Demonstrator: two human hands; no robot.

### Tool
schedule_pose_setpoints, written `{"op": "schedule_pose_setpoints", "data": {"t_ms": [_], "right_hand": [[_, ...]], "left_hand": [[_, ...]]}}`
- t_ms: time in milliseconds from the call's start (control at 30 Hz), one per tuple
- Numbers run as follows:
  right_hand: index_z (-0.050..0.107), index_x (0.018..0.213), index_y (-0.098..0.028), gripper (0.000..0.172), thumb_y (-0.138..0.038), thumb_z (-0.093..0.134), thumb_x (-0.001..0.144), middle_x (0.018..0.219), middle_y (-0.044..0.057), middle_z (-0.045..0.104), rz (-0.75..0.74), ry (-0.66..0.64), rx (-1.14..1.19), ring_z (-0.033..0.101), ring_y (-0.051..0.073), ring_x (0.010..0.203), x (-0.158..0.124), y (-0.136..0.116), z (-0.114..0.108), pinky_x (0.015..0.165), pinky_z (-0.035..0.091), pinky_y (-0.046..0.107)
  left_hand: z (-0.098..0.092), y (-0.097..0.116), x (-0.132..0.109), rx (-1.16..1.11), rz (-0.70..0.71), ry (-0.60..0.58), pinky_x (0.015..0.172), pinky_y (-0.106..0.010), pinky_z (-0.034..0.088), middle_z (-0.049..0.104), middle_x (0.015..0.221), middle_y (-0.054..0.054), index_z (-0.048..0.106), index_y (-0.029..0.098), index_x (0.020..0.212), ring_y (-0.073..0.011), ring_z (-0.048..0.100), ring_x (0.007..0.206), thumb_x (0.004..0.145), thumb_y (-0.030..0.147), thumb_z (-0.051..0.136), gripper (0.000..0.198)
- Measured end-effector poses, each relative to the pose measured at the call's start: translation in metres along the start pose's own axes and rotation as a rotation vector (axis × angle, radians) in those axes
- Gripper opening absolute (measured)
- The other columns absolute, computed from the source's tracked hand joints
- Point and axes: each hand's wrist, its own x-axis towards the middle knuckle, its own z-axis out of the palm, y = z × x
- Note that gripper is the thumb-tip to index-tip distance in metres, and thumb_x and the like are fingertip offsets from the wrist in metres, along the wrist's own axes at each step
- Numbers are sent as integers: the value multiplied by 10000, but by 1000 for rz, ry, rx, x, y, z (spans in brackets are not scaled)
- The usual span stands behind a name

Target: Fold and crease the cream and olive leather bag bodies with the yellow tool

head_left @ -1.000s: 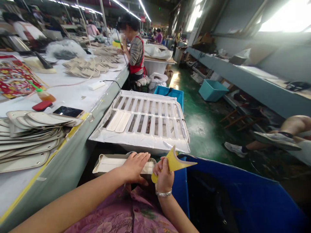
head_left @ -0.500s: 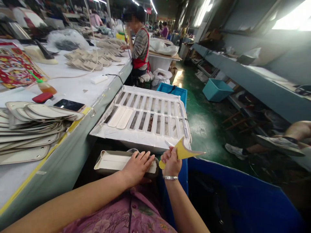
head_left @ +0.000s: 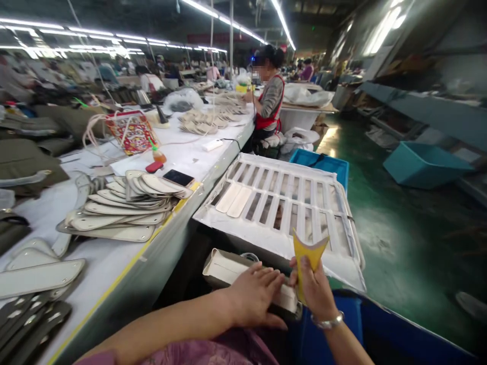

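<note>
My left hand [head_left: 254, 294] lies over a box-shaped piece [head_left: 224, 267] with a cream top and dark olive sides, its fingers stretched out and resting on it. The lower part of that piece is hidden by my arm. My right hand [head_left: 314, 291] is closed around a yellow piece [head_left: 309, 251] with a curved notch in its upper edge; it looks like thin folded card or sheet. The yellow piece stands nearly upright at the right end of the box-shaped piece. Just beyond both hands is a white slotted rack [head_left: 266, 235] with two cream strips [head_left: 234, 199] on it.
On the left table are a stack of cream panels [head_left: 122, 208], a phone [head_left: 178, 177], a small orange bottle [head_left: 158, 154] and dark olive bag pieces [head_left: 26, 167]. A blue bin [head_left: 395, 324] stands at my right. A person in a red apron [head_left: 268, 104] works farther off.
The view has swung left and up, showing more of the table. My right hand has turned the yellow piece from leaning right to nearly upright. My left hand still rests on the box-shaped piece.
</note>
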Motion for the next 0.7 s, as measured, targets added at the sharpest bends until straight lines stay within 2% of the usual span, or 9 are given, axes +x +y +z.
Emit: {"op": "schedule_pose_setpoints", "data": {"t_ms": [33,100,167,200,267,367,433,567,700], "right_hand": [[482,869,-201,365,-552,384,850,590,5,579,28,-82,-46,524,131,487,1,-8,-2,489,461,278],[501,858,-182,375,-550,443,820,689,37,620,102,-325,-153,584,154,580,1,-26,-1,546,494,288],[500,869,-174,354,-522,485,802,743,37,621,185,-598,-272,599,160,592,5,-44,7,512,491,275],[492,888,-177,331,-496,493,802,745,28,617,224,-699,-350,597,158,566,10,-51,13,471,474,264],[478,938,-188,277,-432,491,810,746,21,620,251,-793,-586,585,154,509,23,-59,28,414,425,248],[522,951,-186,239,-373,408,855,744,57,645,93,-776,-1051,611,188,584,47,-60,56,494,402,271],[566,895,-176,311,-375,327,890,759,92,656,-40,-724,-1266,626,227,705,60,-57,79,577,397,303],[607,834,-177,463,-421,223,922,813,100,659,-257,-670,-1395,613,235,774,76,-51,133,643,369,329],[627,820,-196,456,-451,261,915,833,72,646,-490,-721,-1344,580,212,812,88,-50,174,692,330,330]], "left_hand": [[-12,-13,-17,-101,-73,120,1077,-420,190,457,1329,-139,347,138,1345,-256,386,1238,812,572,448,695],[-30,-44,-52,-342,-393,444,1083,-393,193,462,1332,-102,425,177,1296,-230,370,1255,873,477,401,519],[-31,-72,-78,-779,-641,663,1040,-389,280,522,1272,-102,472,166,1250,-231,428,1213,884,502,351,511],[-26,-82,-84,-1009,-700,688,1016,-395,314,546,1244,-109,494,151,1228,-239,457,1187,880,536,324,546],[-8,-93,-87,-1340,-727,654,974,-390,359,580,1199,-112,544,132,1171,-248,510,1124,873,581,285,599],[15,-89,-78,-1499,-681,643,915,-362,398,618,1132,-92,593,138,1098,-244,557,1035,879,584,260,598],[20,-85,-73,-1519,-655,675,876,-348,412,633,1090,-86,593,143,1093,-242,569,995,883,582,246,598],[21,-89,-77,-1555,-682,659,870,-339,401,642,1061,-74,598,155,1095,-243,559,995,868,609,242,620],[25,-101,-84,-1696,-775,633,951,-357,344,661,1024,-56,638,171,1037,-250,541,1034,825,679,230,685]]}}
